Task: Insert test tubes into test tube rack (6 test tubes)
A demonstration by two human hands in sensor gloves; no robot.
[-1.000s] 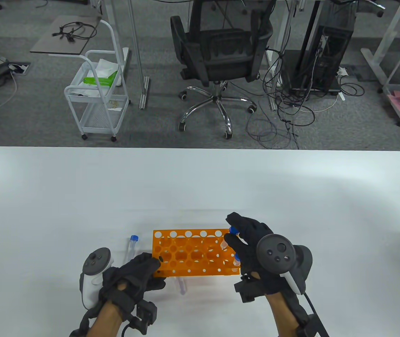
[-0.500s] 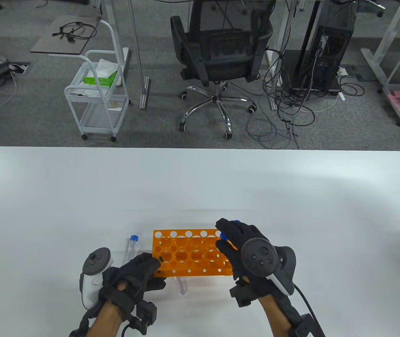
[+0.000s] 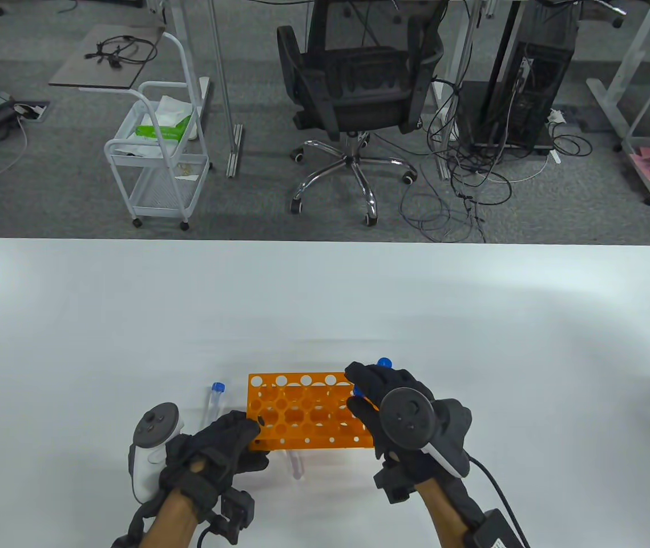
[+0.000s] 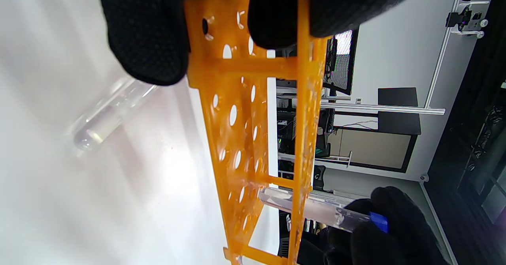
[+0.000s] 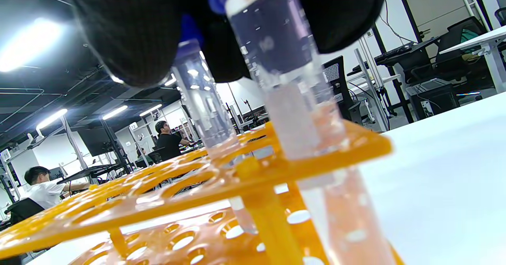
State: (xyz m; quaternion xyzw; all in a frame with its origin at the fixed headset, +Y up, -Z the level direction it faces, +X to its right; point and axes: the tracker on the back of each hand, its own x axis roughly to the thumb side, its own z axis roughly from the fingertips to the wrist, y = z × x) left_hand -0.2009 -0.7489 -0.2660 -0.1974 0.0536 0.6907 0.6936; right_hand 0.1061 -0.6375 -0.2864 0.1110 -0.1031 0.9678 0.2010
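While the right hand [image 3: 399, 416] pinches a blue-capped test tube [image 4: 316, 209] part-way into a hole at the orange rack's [image 3: 302, 411] three-o'clock end and the left hand [image 3: 216, 451] grips its seven-o'clock corner, a tilted push could jam the clear, slippery tube or tip the light rack.

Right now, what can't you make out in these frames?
- Table view: right hand covers the rack's right end; seated tube count unknown.
- Tube near rack's front edge: cap end hidden under rack.
- Left wrist view: left hand hides the lying tube's upper end.
- Right wrist view: fingers cover both tubes' caps.
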